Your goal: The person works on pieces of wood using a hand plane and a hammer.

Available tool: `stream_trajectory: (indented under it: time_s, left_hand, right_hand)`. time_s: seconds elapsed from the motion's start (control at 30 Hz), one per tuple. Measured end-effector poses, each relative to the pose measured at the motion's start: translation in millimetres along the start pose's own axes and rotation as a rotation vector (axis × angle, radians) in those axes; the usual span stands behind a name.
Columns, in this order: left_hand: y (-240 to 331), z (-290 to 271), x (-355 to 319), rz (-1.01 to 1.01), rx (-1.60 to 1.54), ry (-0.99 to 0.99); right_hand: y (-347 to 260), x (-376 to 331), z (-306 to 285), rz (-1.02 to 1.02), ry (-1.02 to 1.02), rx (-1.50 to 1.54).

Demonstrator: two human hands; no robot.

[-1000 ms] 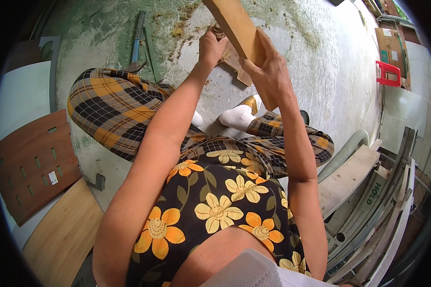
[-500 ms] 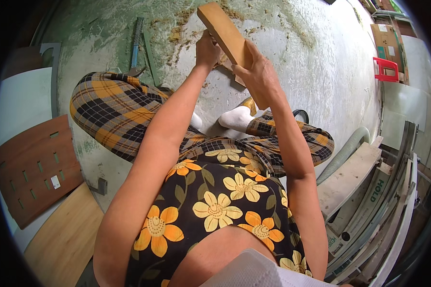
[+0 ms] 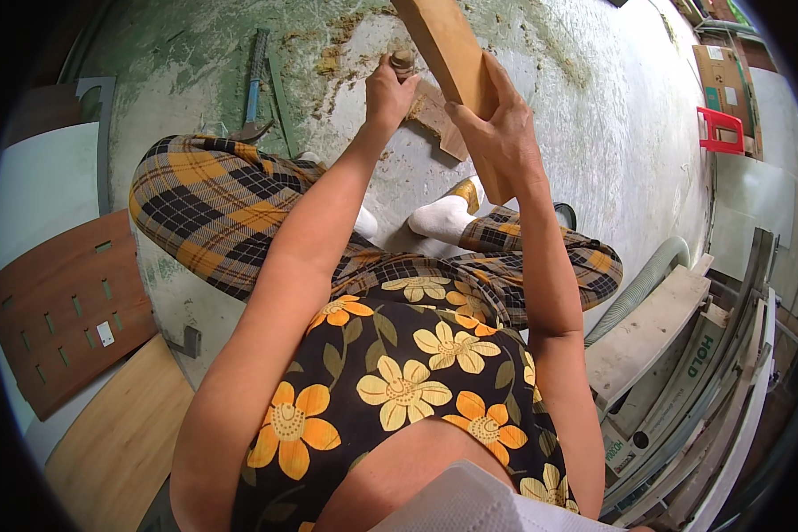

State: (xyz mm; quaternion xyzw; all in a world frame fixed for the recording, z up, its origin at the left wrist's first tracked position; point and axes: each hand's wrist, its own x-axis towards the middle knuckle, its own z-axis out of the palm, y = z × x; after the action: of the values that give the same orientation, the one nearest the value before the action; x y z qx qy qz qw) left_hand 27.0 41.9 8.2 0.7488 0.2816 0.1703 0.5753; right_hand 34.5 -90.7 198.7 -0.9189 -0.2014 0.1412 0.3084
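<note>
My right hand (image 3: 505,124) grips a long, thick wooden block (image 3: 452,53), thumb on one side and fingers on the other. The block is raised and tilted, and its far end runs out of the top of the picture. To its left, my left hand (image 3: 388,93) is closed around an upright wooden handle (image 3: 402,60); only its rounded brown top shows above the fist, and what lies below is hidden. Right beside that fist, a flat piece of board (image 3: 439,122) with a ragged cut edge rests on the floor.
A claw hammer (image 3: 254,97) with a blue grip and a narrow green strip (image 3: 281,106) lie on the floor at left. Wood shavings (image 3: 328,64) are scattered ahead. A slotted brown panel (image 3: 71,310) lies left; boards and rails (image 3: 647,337) are stacked right. A red stool (image 3: 720,131) stands farther off.
My right hand has lifted the wooden block up and to the right, away from my left fist. The handle top in the left hand and more of the floor board now show.
</note>
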Motion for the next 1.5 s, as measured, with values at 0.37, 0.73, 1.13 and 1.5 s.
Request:
stream_trajectory:
  time_s: [0.37, 0.73, 1.13, 1.5]
  left_hand:
    - [-2.7, 3.3, -1.8, 0.038, -0.116, 0.025]
    - [-7.0, 3.3, -7.1, 0.125, -0.125, 0.031]
    - [30.9, 35.3, -74.6, 0.558, 0.188, -0.318]
    - [16.0, 50.1, -80.8, 0.715, 0.222, -0.283]
  right_hand:
    - [16.5, -7.7, 23.5, 0.067, -0.123, -0.095]
    - [21.6, -22.9, 27.1, 0.118, -0.110, 0.090]
    - [50.2, -65.6, -11.8, 0.125, 0.170, 0.446]
    - [62.0, -121.5, -12.8, 0.173, 0.323, 0.492]
